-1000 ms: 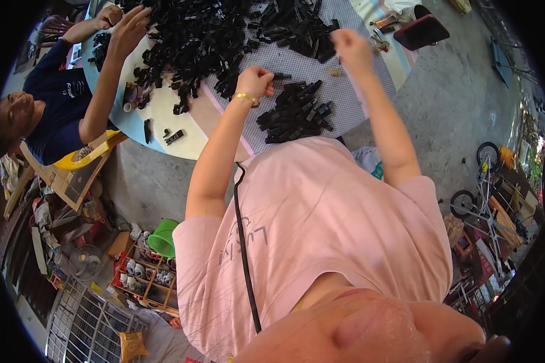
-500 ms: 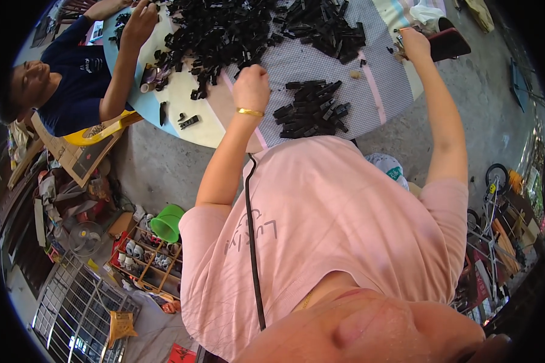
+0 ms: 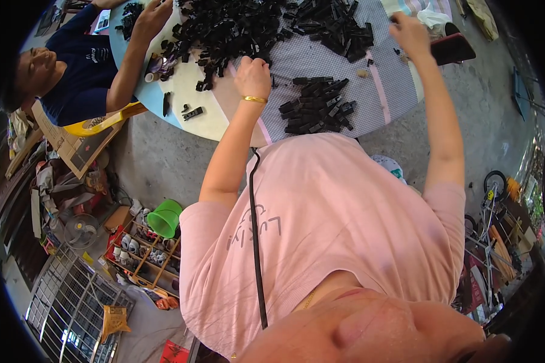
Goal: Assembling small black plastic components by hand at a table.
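My left hand (image 3: 252,77), a gold bangle at its wrist, is closed at the near edge of a big heap of black plastic parts (image 3: 224,30). Its curled fingers hide whatever they may hold. On the table's right side my right hand (image 3: 410,33) has its fingers bent together, with a small dark bit at the fingertips that is too small to name. Between the hands, close to my body, lies a smaller pile of long black plastic pieces (image 3: 318,106). Another pile of black pieces (image 3: 339,30) spreads farther back.
Beside my right hand are a dark red-edged phone (image 3: 451,48) and a crumpled white plastic bag (image 3: 435,18). A co-worker (image 3: 72,66) sits at the left, hands over the table. A few loose black parts (image 3: 192,114) lie at the left edge. A shoe rack (image 3: 145,254) stands behind on the floor.
My right hand has lifted slightly and moved away from the small bits beside the phone. My left hand stays closed near the heap. The whole view has shifted a little.
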`<state>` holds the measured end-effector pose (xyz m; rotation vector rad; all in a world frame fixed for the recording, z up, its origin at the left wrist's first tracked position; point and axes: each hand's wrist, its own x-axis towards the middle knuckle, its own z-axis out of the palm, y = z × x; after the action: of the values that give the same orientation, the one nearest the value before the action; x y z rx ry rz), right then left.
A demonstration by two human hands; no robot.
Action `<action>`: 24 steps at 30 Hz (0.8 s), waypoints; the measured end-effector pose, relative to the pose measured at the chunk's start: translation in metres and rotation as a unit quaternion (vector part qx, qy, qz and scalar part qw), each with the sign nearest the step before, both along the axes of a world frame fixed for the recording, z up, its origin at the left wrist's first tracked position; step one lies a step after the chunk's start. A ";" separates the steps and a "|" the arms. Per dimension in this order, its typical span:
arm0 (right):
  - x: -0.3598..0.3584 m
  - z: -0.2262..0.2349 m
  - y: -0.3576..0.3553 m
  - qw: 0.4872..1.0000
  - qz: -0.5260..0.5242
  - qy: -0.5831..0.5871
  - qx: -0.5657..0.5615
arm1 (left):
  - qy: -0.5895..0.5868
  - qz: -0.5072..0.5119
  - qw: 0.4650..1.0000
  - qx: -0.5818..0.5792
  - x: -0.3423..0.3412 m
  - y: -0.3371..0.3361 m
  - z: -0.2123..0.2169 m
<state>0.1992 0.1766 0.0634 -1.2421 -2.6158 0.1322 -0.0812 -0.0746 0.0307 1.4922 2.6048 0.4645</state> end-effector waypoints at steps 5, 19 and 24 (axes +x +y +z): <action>-0.084 -0.018 -0.107 0.949 0.091 0.164 -0.253 | 0.074 -0.016 0.994 -0.078 0.001 0.008 -0.012; -0.124 -0.047 -0.134 0.931 0.179 0.153 -0.279 | -0.367 -0.007 0.928 -0.063 0.028 0.029 -0.038; -0.128 -0.049 -0.139 0.936 0.229 0.120 -0.238 | -0.139 -0.030 0.988 0.052 0.039 0.024 -0.024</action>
<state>0.0712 0.0381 0.0140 -0.6361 -2.6775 0.9845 -0.0418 -0.0507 0.0069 1.4138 2.3461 0.7527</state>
